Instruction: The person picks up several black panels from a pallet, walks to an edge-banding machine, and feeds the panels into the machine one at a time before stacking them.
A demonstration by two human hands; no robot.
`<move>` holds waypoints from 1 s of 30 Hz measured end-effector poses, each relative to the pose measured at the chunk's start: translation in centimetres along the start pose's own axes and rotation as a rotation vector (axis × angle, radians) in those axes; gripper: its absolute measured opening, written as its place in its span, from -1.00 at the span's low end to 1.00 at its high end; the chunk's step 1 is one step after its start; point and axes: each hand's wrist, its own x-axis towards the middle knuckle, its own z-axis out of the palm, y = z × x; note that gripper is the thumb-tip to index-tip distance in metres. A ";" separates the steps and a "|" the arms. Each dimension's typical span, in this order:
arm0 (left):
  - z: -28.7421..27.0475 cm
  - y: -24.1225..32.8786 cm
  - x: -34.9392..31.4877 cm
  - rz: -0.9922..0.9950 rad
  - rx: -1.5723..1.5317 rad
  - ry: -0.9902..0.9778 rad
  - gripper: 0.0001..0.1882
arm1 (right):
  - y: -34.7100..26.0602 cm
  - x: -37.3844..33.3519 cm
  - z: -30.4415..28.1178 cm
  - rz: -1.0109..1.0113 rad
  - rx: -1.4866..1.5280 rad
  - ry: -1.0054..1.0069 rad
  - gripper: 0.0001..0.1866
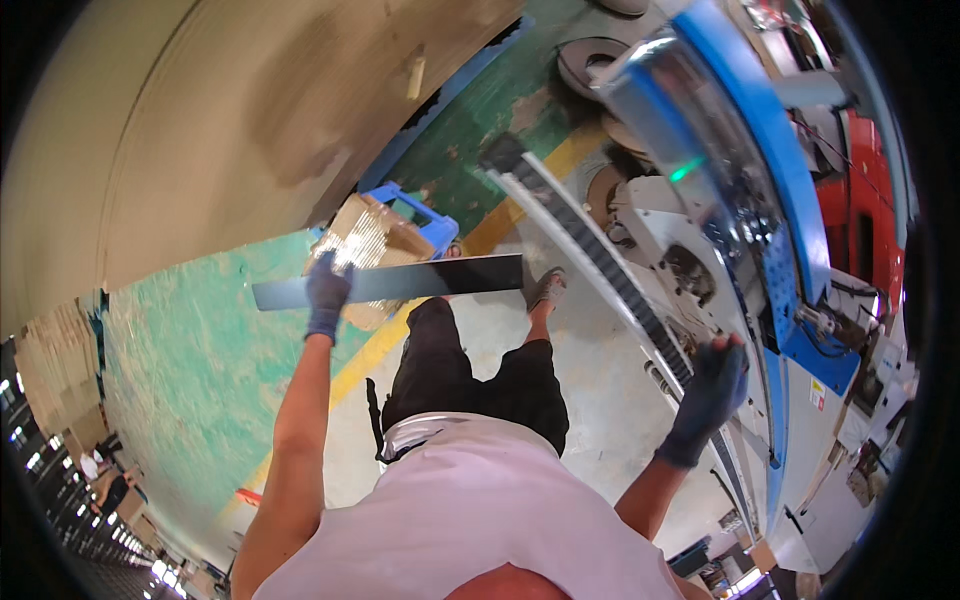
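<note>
My left hand (328, 292), in a dark blue-grey glove, grips a long flat dark strip (440, 277) near its left end. The strip lies nearly level across the view in front of my legs, with a pale sheen toward the left. My right hand (712, 392), gloved the same way with bare fingertips showing, is beside the narrow black-belted conveyor (590, 240) of the machine. Its fingers are curled together; whatever may be inside them is hidden. Whether this hand touches the conveyor's edge, I cannot tell.
A blue-framed machine (745, 120) with a green light stands at the right. Beyond the strip, a cardboard box (395, 235) with shiny contents sits by a blue plastic frame (437, 232). A large brown board-like surface (220, 130) fills the upper left. Yellow lines (365, 372) cross the floor.
</note>
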 end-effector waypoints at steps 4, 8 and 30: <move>5.7 1.4 -3.1 0.077 0.357 -0.290 0.05 | 7.5 -9.1 5.2 0.166 -0.408 -0.525 -0.69; 7.0 -1.3 -3.0 0.140 0.458 -0.333 0.14 | 25.7 -5.6 8.4 -0.024 -1.039 -0.768 -0.42; 13.5 0.2 -10.7 -1.243 -1.992 0.243 -0.38 | 33.7 -3.6 2.1 0.411 -0.799 -0.866 -0.72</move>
